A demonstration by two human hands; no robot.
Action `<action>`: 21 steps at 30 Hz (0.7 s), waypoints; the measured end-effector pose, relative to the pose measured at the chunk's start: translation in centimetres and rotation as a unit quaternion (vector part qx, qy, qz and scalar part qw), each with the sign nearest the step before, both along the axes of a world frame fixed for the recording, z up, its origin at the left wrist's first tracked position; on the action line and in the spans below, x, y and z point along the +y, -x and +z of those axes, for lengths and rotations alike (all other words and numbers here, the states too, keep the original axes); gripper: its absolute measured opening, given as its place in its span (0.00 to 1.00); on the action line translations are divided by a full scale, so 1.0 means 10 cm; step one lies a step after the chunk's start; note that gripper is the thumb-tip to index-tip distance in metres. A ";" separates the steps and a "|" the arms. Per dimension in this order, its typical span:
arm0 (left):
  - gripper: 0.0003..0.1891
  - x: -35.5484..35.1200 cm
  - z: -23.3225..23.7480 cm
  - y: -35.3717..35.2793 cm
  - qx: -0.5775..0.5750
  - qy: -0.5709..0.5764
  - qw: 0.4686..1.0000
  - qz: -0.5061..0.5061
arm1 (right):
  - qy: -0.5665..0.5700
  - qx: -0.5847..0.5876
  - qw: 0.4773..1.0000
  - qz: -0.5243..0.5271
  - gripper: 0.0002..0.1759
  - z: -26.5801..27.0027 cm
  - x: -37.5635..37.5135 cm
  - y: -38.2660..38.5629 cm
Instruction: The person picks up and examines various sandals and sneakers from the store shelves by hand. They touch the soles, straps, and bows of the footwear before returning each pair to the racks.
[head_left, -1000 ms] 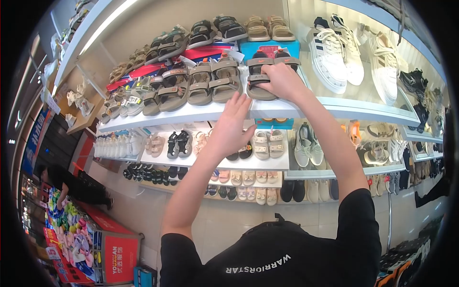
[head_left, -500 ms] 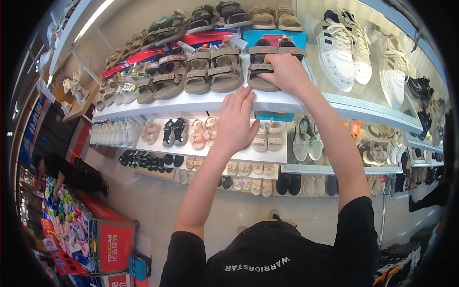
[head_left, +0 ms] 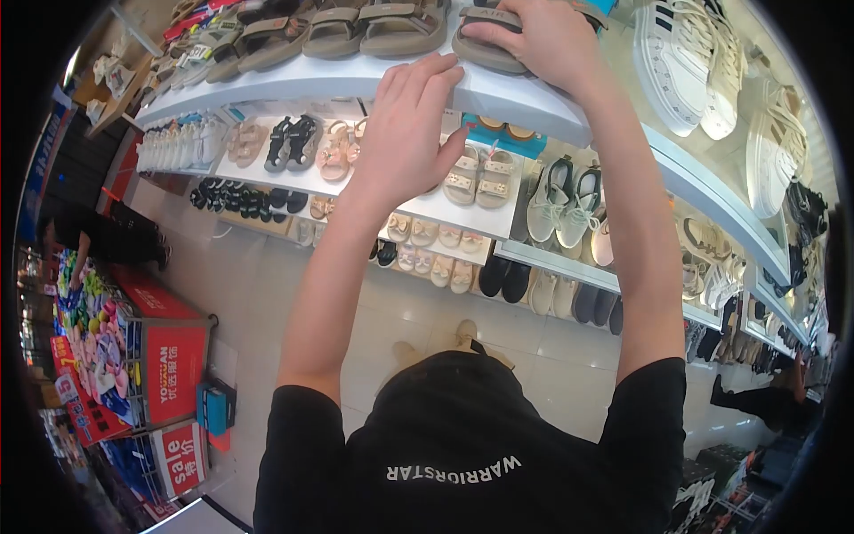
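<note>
My right hand is at the top of the view, its thumb across the strap of a grey-brown sandal on the white shelf; its other fingers are partly hidden at the frame's top edge. Lower and to the left, my left hand rests its outstretched fingertips on the shelf's front edge, thumb apart, holding nothing. More grey-brown sandals stand in a row left of the touched one, cut off by the top edge.
White sneakers stand on a glass shelf at right. Lower shelves hold black sandals, pale sandals and grey-green shoes. A red bin of colourful goods is at left, beside a person in black. Another person's leg shows at right.
The view has tipped down, so the shelves and both hands sit higher in the frame and more floor shows. My hands keep about the same places on the sandal and the shelf edge.
</note>
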State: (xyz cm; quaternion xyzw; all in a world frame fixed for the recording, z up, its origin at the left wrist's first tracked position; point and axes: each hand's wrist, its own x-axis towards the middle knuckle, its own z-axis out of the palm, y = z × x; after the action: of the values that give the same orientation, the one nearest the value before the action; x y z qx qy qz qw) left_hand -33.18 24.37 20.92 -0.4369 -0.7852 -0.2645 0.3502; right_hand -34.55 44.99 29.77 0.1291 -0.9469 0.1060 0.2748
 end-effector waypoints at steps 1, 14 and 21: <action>0.33 0.00 -0.01 0.02 0.006 -0.002 1.000 -0.003 | -0.014 0.041 0.999 0.016 0.29 0.01 0.00 0.01; 0.30 0.02 -0.07 0.04 0.014 -0.037 0.999 0.004 | -0.031 0.083 0.993 0.074 0.25 -0.12 0.13 0.11; 0.32 -0.06 -0.08 0.05 0.005 -0.054 0.998 -0.030 | 0.031 0.005 0.998 0.054 0.25 0.02 -0.02 -0.01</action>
State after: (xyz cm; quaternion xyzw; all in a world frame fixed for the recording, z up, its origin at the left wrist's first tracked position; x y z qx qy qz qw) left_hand -33.67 23.80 20.11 -0.4423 -0.7544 -0.3143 0.3693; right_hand -34.41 44.74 29.93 0.1723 -0.9333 0.1499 0.2772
